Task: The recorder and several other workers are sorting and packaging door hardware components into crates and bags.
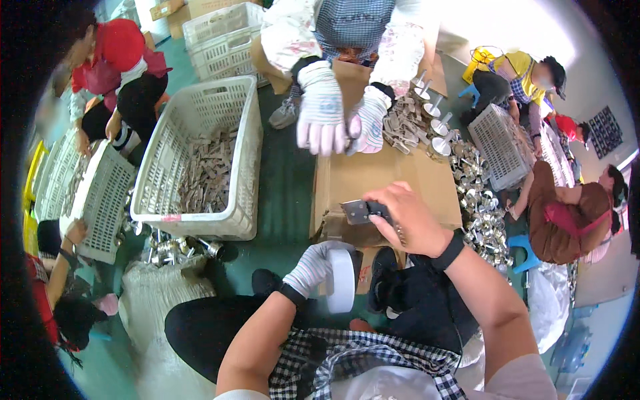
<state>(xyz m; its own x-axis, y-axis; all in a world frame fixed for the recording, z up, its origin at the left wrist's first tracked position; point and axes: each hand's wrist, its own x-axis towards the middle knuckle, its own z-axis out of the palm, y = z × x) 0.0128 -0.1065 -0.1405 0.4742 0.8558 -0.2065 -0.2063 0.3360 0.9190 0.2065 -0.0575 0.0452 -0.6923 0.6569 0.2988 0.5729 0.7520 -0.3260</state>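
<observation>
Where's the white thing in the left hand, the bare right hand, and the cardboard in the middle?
White thing (343,285): head view, on its broad side.
Right hand (415,219): head view, on its back.
Cardboard (421,183): head view, on its top.

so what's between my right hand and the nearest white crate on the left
In the head view, going left from your right hand: the small dark metal piece it holds, then brown cardboard, then green floor up to the white crate.

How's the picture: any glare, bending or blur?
Head view: glare washes out the upper-right wall; head view: shapes warp toward the black rim; head view: the right hand and metal piece look fairly sharp, but the white roll shows little surface detail.
</observation>
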